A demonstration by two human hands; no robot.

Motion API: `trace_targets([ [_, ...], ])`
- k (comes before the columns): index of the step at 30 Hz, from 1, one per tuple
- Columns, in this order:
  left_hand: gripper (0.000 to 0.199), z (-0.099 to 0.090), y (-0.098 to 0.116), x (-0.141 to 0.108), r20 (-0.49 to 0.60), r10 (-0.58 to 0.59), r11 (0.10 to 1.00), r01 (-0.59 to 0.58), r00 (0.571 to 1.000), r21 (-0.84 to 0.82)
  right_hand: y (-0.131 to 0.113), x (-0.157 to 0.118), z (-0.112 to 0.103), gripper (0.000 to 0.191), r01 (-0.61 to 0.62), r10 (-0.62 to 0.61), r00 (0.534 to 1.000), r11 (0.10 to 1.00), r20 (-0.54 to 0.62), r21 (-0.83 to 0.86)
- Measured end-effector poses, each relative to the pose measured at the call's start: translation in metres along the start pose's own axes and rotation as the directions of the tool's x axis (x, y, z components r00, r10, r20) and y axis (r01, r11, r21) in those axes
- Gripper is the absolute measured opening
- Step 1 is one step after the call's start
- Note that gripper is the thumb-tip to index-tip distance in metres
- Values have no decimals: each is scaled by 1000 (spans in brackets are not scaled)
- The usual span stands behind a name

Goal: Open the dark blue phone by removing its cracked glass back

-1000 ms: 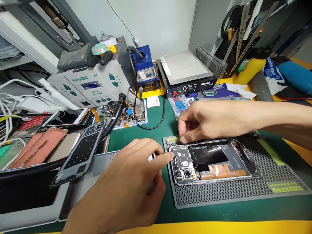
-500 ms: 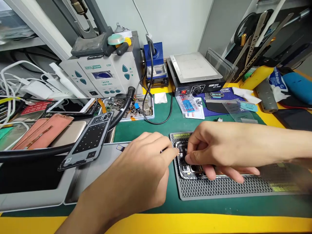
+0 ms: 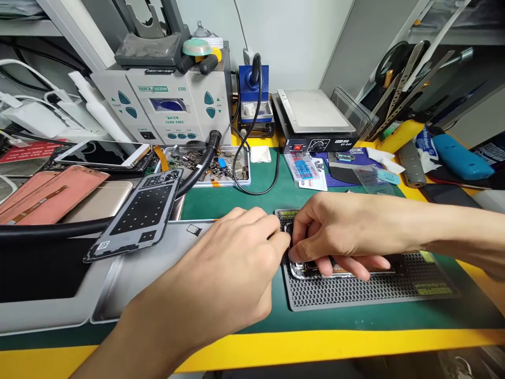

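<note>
An opened smartphone [image 3: 305,273] lies on a grey honeycomb mat [image 3: 335,295], its inner parts exposed at the camera end. My right hand [image 3: 339,231] reaches over it from the right, thumb and index finger pinched together at the camera end, the other fingers stretched loosely above the phone. Whatever sits in that pinch is hidden. From the left comes my left hand [image 3: 240,268], with its fingers curled and thumb and index finger pressed together beside the phone's left end. I cannot make out what is between them. Left of it a small SIM tray [image 3: 194,229] rests on a silver tablet's back.
A detached phone back cover [image 3: 144,210] lies at the left by a black hose [image 3: 201,168]. Behind stand a hot-air station [image 3: 169,110], a blue soldering iron holder [image 3: 254,89] and a heating plate [image 3: 315,110]. A tray of circuit boards [image 3: 232,173] sits before the station.
My right hand has shifted slightly left over the phone, its pinch now nearer the phone's left end. My left hand has hardly moved. The camera view has shifted a little.
</note>
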State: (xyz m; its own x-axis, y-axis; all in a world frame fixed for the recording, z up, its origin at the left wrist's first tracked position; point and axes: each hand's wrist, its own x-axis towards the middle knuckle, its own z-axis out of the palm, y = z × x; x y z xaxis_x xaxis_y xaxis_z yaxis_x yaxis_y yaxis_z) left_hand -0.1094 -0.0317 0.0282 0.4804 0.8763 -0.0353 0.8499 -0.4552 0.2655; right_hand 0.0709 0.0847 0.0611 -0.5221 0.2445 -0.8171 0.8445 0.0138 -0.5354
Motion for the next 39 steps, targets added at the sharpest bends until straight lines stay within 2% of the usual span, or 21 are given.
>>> trace_targets([
  [3, 26, 0, 1, 1, -14, 2, 1000, -2, 1000, -11, -6, -3, 6, 16, -45, 41, 996, 998, -82, -50],
  [6, 26, 0, 0, 2, -18, 3, 1000, -3, 1000, -29, -7, -6, 10, 11, -39, 29, 990, 997, -135, -73],
  [11, 24, 2, -3, 3, -49, 26, 999, -27, 998, -32, -5, -8, 8, 4, 80, -77, 995, 996, -55, 46],
  [15, 27, 0, -3, 2, -43, 5, 999, -7, 999, -37, -3, -8, 7, 4, 111, -108, 994, 988, -34, 107],
  [20, 35, -3, -1, 5, -30, -5, 998, 3, 1000, -55, 3, -10, 10, 4, 244, -253, 961, 966, -111, -89],
  [26, 38, -2, -2, 4, -39, 4, 999, -6, 999, -48, 6, -15, 12, 12, 378, -456, 877, 850, -150, -367],
  [30, 39, -2, -2, 3, -25, 5, 999, -6, 1000, -51, 6, -13, 11, 16, 429, -505, 852, 824, -136, -370],
  [39, 40, -1, -2, 5, -49, 18, 999, -20, 999, -39, 8, -13, 10, 14, 430, -511, 848, 819, -141, -380],
])
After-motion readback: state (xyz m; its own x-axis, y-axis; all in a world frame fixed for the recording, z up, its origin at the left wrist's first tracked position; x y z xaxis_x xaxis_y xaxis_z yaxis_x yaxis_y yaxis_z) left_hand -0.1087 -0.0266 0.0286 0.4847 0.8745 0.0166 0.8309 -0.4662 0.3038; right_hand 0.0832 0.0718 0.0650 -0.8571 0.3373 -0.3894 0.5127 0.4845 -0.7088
